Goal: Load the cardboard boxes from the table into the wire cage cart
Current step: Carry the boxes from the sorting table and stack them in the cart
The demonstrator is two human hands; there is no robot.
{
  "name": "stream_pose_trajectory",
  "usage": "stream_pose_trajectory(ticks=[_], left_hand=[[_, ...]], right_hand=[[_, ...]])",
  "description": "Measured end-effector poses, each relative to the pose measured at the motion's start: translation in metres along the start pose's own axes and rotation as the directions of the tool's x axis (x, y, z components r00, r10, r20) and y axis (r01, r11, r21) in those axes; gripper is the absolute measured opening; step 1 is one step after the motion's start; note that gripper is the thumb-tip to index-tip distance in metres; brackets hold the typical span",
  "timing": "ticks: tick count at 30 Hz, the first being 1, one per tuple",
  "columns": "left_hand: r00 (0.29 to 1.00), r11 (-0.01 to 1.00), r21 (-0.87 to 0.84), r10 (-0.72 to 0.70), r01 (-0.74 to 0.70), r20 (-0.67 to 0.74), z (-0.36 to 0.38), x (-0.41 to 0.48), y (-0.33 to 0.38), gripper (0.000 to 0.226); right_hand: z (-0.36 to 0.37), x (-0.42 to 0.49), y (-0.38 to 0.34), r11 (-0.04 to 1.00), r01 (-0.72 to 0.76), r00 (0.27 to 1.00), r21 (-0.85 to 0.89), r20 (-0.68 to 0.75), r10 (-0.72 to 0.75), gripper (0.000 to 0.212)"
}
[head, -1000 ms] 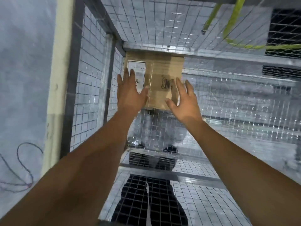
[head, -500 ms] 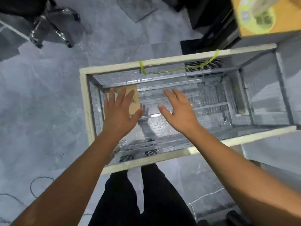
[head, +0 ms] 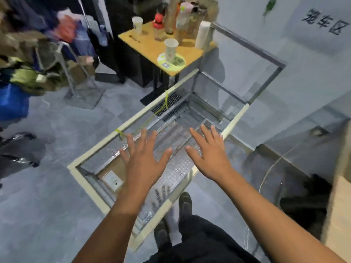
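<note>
- A cardboard box (head: 111, 177) lies low down inside the cart, in the near left corner, with its white label facing up. It looks like one box loaded. No other box can be made out on the mesh floor, though the arms hide part of it.
- The left hand (head: 144, 160) hovers above the cart opening with its fingers straight and spread. It holds nothing and is well clear of the box below it.
- The wire cage cart (head: 95, 148) stands open at the top, with a pale padded rim all round. Most of its mesh floor is bare, so there is room for many more boxes.
- A small yellow surface (head: 148, 46) stands beyond the far end of the cart. It carries paper cups (head: 171, 50) and bottles, but no cardboard boxes that can be seen.
- The right hand (head: 209, 158) is also flat and spread with nothing in it. It is apart from the left hand and over the middle of the cart.
- A pale brown edge (head: 338, 215) juts in at the far right. Whether it is the loading surface or a box cannot be told.
- Judged from this, the task is at an early stage. The next move would be to turn away from the cart and fetch another box.
</note>
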State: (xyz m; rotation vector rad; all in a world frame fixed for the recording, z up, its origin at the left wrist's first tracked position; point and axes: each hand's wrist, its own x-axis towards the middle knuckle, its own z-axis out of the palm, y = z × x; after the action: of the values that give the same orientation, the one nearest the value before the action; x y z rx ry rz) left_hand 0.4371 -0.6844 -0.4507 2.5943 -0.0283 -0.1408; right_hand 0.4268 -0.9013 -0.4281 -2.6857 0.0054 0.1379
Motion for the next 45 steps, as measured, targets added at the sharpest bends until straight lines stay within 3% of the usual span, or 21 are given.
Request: stream_pose_trajectory(ticks=[6, 11, 18, 26, 34, 38, 45], left_hand=[[0.971, 0.981, -0.029, 0.192, -0.19, 0.14, 0.015, -0.015, 0.063, 0.082], [0.898, 0.905, -0.118, 0.421, -0.408, 0.124, 0.035, -0.037, 0.126, 0.072], [0.732, 0.773, -0.155, 0.632, -0.615, 0.252, 0.073, -0.082, 0.221, 0.077], [0.493, 0.577, -0.251, 0.806, -0.777, 0.328, 0.123, -0.209, 0.309, 0.075], [0.291, 0.428, -0.329, 0.873, -0.842, 0.393, 0.177, -0.37, 0.371, 0.073], [0.279, 0.471, -0.437, 0.857, -0.766, 0.434, 0.2, -0.436, 0.392, 0.069], [0.23, 0.436, -0.417, 0.858, -0.797, 0.459, 0.229, -0.502, 0.431, 0.07]], right_hand=[[-0.031, -0.068, 0.042, 0.968, -0.251, 0.966, -0.007, -0.072, 0.249, 0.069], [-0.056, -0.133, 0.077, 0.904, -0.425, 0.883, 0.047, -0.2, 0.425, 0.065], [-0.087, -0.24, 0.126, 0.787, -0.577, 0.716, 0.219, -0.329, 0.616, 0.067], [-0.094, -0.412, 0.169, 0.624, -0.699, 0.469, 0.349, -0.435, 0.768, 0.065], [-0.08, -0.601, 0.194, 0.474, -0.746, 0.261, 0.467, -0.451, 0.854, 0.072], [-0.078, -0.672, 0.211, 0.432, -0.716, 0.193, 0.549, -0.439, 0.877, 0.068], [-0.099, -0.747, 0.234, 0.419, -0.692, 0.116, 0.588, -0.482, 0.868, 0.061]])
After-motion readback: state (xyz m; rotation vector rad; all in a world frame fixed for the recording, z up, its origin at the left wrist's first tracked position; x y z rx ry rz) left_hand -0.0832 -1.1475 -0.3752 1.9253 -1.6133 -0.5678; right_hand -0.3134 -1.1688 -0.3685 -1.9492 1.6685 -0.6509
